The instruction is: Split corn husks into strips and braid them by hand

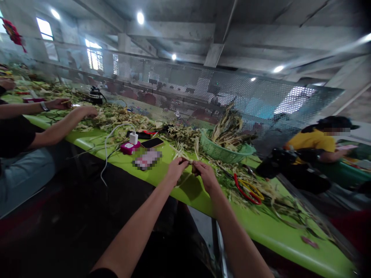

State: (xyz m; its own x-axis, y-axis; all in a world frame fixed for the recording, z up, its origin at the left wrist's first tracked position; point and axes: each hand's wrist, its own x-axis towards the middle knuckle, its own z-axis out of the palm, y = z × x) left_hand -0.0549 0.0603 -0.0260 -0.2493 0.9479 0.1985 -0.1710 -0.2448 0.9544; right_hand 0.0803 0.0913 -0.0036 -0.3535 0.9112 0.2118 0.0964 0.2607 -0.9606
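your left hand [176, 172] and right hand [206, 176] meet above the near edge of the green tabletop [155, 178], fingertips closed in a pinch on the pale strips [190, 162] between them. loose ends spread out on the far side of your fingers. to your left lie a black phone [152, 143] and a white charger [133, 138]; far right of your hands stands a basket [223, 153] of dry husks [227, 129], with a red loop [241, 191] nearer you.

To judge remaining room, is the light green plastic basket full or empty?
Not empty: long, dry, tan leaves rise above the rim of the basket. I cannot tell how tightly it is packed.
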